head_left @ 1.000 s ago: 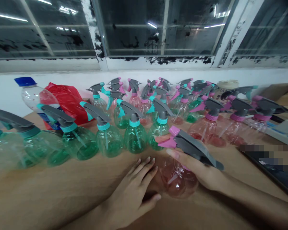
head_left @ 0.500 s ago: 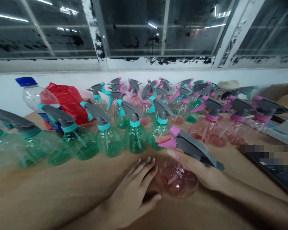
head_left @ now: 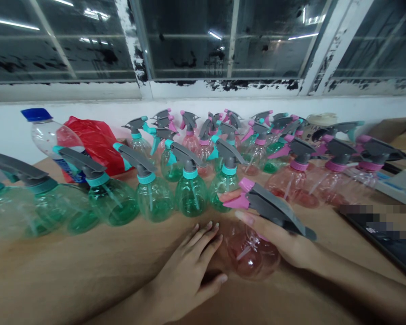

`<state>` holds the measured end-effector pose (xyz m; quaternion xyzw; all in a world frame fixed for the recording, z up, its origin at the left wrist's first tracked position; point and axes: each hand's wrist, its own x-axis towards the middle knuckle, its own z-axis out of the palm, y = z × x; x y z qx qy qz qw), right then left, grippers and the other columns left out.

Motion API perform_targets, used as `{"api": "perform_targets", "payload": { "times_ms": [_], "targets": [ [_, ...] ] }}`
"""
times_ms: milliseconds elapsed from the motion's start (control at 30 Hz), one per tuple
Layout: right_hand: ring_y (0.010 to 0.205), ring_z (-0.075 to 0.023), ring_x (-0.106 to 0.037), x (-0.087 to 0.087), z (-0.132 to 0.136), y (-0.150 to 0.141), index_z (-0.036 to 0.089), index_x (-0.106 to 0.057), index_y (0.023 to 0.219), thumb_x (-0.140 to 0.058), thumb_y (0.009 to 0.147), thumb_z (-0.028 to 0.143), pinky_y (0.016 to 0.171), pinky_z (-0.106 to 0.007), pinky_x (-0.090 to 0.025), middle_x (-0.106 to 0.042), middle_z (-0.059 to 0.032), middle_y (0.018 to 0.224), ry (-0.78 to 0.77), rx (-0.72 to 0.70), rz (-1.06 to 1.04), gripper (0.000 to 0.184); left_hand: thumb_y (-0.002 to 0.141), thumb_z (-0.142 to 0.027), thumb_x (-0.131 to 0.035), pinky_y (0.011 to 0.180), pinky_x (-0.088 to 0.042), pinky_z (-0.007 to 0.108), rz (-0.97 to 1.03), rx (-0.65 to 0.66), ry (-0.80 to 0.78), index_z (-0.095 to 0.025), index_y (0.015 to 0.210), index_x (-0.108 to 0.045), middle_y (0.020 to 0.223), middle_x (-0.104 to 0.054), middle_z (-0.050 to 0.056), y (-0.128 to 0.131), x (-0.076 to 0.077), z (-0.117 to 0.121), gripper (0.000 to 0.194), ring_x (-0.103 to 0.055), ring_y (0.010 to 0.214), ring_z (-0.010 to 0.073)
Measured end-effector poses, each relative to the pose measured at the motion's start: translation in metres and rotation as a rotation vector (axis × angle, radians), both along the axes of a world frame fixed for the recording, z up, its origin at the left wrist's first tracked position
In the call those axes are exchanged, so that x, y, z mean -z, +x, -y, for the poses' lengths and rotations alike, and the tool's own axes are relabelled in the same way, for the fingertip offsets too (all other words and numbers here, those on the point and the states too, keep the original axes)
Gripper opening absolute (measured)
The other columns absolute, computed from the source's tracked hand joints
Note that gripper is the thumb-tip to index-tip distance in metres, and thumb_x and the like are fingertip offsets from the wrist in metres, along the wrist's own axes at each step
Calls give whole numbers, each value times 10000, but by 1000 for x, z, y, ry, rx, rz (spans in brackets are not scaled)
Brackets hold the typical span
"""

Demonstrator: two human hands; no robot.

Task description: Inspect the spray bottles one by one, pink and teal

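Observation:
My right hand [head_left: 274, 230] is closed around the neck of a clear pink spray bottle [head_left: 252, 259]. The bottle's grey and pink trigger head sticks out above the hand, its pink nozzle pointing left. Part of the collar is hidden behind my fingers. Just left of this bottle, my left hand [head_left: 192, 259] lies flat on the wooden table [head_left: 98, 271], fingers stretched out, holding nothing. Beyond both hands stand green spray bottles [head_left: 192, 196] with turquoise collars, in a row running left. Pink spray bottles [head_left: 298, 180] stand behind to the right.
More pink and green spray bottles [head_left: 189, 135] crowd the back by the wall. At the left are a blue-capped plastic bottle [head_left: 42, 135] and a red plastic bag [head_left: 94, 142]. A dark flat device [head_left: 375, 234], partly pixelated, lies at the right. Windows rise behind.

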<state>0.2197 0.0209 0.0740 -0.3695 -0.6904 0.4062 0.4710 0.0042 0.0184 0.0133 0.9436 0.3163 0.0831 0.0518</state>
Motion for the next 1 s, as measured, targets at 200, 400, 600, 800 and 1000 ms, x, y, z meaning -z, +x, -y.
{"api": "perform_targets", "payload": {
  "times_ms": [200,400,600,800,1000],
  "targets": [
    [855,-207,-666,5,1,4,268,-687,922,-553,879,366,806,-355,-537,-703,-2,835,44,99,118,171,938,-451,-493,1106,-248,446,25,4,-12,-143,1407,-371,1480,-330,97,-1,2,0,575,-280,1361,259],
    [770,-184,-655,10,0,5,247,-670,872,-565,875,356,752,-340,-541,-694,-5,826,52,136,106,152,923,-449,-518,1093,-276,458,26,-2,-19,-157,1416,-359,1481,-329,98,-1,1,0,594,-293,1356,265],
    [1039,-215,-645,0,-1,-1,278,-666,1037,-571,865,383,964,-377,-482,-714,-11,1050,49,73,34,223,930,-455,-505,1092,-274,465,-6,0,-14,-114,1393,-391,1484,-317,119,0,-1,0,586,-287,1357,272],
    [937,-217,-666,2,-1,1,261,-663,1006,-580,856,350,914,-391,-511,-709,-20,949,67,92,62,193,932,-447,-505,1099,-262,464,29,10,-4,-110,1395,-382,1480,-329,117,-1,2,0,586,-284,1359,266],
    [853,-211,-666,-1,0,-3,282,-538,1157,-654,791,316,701,-340,-564,-672,-27,1010,90,150,-34,386,933,-448,-503,1094,-269,468,27,5,-4,-104,1388,-389,1479,-328,123,-1,3,0,583,-288,1357,267]
  ]
}}
